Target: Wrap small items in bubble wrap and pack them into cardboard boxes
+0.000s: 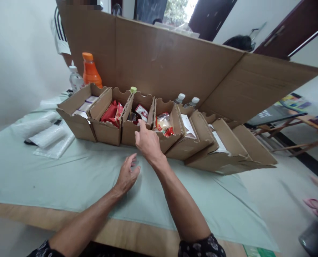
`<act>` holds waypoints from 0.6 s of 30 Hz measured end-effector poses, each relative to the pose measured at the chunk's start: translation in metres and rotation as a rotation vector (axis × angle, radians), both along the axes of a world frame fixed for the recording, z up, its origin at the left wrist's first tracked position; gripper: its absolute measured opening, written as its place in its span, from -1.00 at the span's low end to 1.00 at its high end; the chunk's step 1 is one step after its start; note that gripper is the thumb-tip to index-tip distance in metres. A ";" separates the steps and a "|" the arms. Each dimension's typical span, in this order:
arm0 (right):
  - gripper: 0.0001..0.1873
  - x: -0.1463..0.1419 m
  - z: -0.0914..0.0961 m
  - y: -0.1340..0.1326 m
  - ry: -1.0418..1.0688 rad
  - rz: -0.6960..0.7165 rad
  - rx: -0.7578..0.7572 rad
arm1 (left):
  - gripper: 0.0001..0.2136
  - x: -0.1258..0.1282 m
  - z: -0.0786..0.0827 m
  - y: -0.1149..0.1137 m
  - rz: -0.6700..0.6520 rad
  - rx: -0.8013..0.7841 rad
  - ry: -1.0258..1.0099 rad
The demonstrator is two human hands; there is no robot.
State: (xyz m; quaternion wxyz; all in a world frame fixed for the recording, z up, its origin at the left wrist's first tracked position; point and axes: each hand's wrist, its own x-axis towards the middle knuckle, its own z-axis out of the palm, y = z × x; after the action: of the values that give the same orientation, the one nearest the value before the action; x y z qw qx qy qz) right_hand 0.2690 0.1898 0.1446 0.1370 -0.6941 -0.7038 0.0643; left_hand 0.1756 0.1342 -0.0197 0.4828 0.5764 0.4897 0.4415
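My right hand (148, 142) is raised at the front of the third cardboard bin (132, 135) from the left, its index finger stretched toward the bin's low front edge. Inside that bin lie a red-and-white packet (141, 112) and something dark that I cannot make out. Lower and to the left, my left hand (128, 174) hovers at the cloth with fingers loosely spread and nothing in them. Red packets (112, 112) fill the bin on the left. In the bin to the right sits a clear-and-red snack bag (163, 122).
More bins (193, 137) continue rightward, some holding white boxes or cards. Behind the row stand an orange bottle (91, 71), clear bottles (193, 102) and a tall cardboard panel (159, 53). Bubble-wrap pouches (54, 139) lie left on the green cloth (75, 182). A person's sleeve (60, 32) shows behind.
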 end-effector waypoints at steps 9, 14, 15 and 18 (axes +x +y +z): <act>-0.60 -0.011 0.005 0.006 -0.113 -0.115 0.024 | -0.63 -0.064 0.015 -0.064 0.177 0.173 0.063; -0.68 -0.012 0.004 0.011 -0.119 -0.121 0.026 | -0.67 -0.125 0.005 -0.112 0.252 0.108 0.173; -0.70 -0.012 0.004 0.010 -0.119 -0.110 0.028 | -0.67 -0.134 0.004 -0.118 0.280 0.106 0.180; -0.71 -0.015 0.004 -0.002 -0.116 -0.069 0.032 | -0.67 -0.150 0.004 -0.128 0.331 0.112 0.171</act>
State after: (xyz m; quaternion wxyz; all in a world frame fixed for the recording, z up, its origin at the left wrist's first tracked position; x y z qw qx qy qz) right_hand 0.2537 0.1882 0.1490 0.1091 -0.7184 -0.6870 0.0078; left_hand 0.0260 0.0062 -0.0153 0.3273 0.5493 0.5918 0.4907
